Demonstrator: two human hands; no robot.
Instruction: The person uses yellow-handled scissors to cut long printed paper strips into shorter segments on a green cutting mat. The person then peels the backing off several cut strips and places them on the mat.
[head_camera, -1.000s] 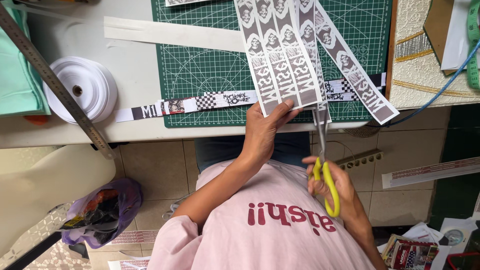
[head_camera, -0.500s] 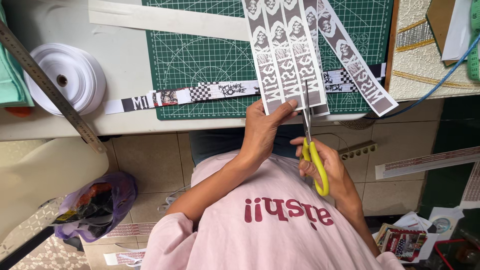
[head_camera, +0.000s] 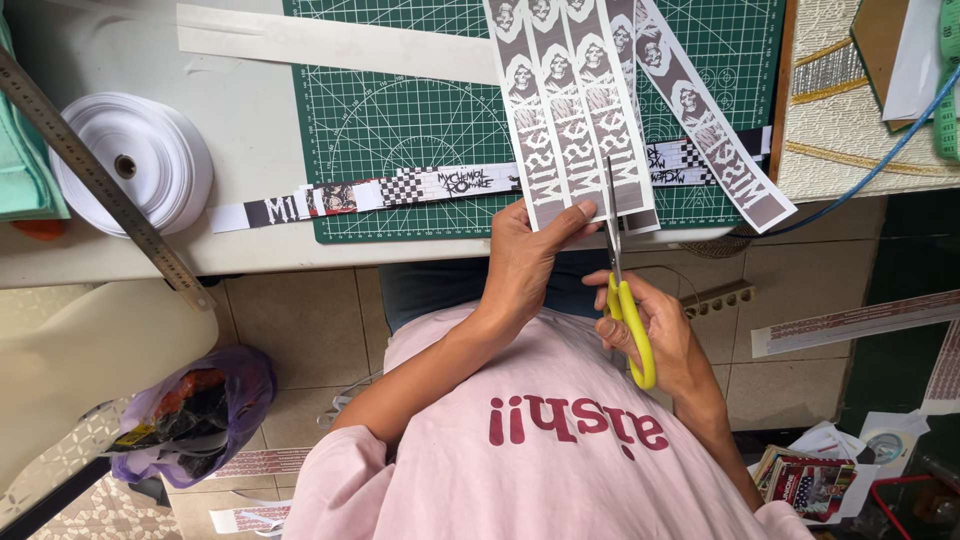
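Holding printed sheet (head_camera: 570, 110) by lower edge, left hand (head_camera: 525, 262) fingers pinched on it, over green cutting mat (head_camera: 400, 120). Right hand (head_camera: 655, 330) fingers closed in yellow scissors (head_camera: 622, 290) handles; blades inside sheet, tips hard to see. Sheet top cut off by frame.

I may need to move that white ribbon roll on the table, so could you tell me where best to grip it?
Grip the white ribbon roll across its outer wound rim, from above. It lies flat on the table with its core hole facing up, and the metal ruler lies across its near side, so lift clear of that.
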